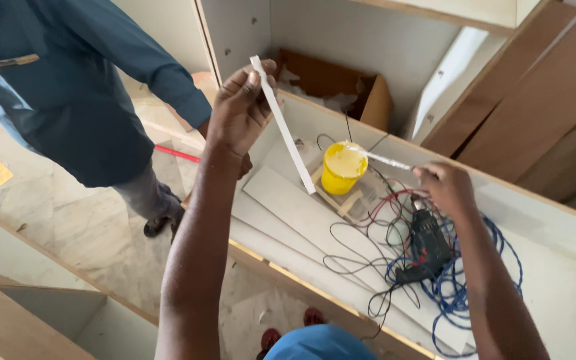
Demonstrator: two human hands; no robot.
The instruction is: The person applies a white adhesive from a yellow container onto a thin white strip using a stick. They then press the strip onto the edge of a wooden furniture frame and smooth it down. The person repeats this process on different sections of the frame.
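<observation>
My left hand [239, 107] is raised and pinches the top end of a long thin white strip [285, 133], which slants down toward a yellow pot of white glue [343, 167]. My right hand [445, 188] grips a small stick coated in white glue [387, 159], its tip touching the rim of the pot. The pot sits on small wood offcuts inside a white open cabinet box [535, 213].
A dark power drill [427, 247] lies in tangled blue, black and red wires [461, 293] beside flat white panels [301, 220]. A person in a dark blue shirt [68, 87] stands at left. A cardboard box [341, 83] and wooden boards [535, 93] lie behind.
</observation>
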